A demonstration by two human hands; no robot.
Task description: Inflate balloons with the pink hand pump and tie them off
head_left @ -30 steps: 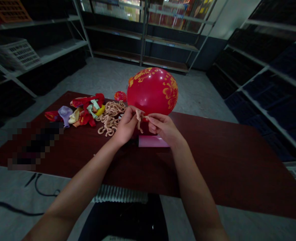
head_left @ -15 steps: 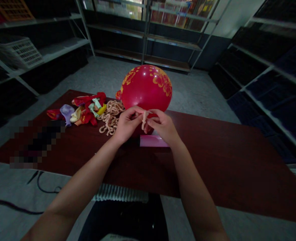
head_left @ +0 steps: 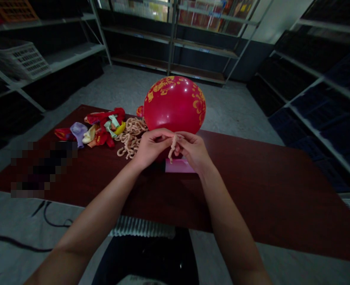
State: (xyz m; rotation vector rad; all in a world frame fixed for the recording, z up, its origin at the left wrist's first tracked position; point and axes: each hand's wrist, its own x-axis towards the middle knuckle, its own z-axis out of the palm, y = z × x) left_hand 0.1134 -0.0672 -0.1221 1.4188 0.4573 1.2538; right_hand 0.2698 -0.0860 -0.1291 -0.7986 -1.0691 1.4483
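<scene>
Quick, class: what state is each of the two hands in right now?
Left hand: closed, pinching the beige cord in front of the red balloon.
Right hand: closed, pinching at that same cord.

1. The large balloon is red with yellow floral patterns.
2. In front of the balloon, a short strand is beige and a cylinder pink.
3. Left of the balloon, curled strands are beige; deflated balloons are red, lavender, cream, mint green and yellow.
4. Below the balloon, the tabletop is dark reddish brown.
5. Behind the balloon, the floor is grey.
</scene>
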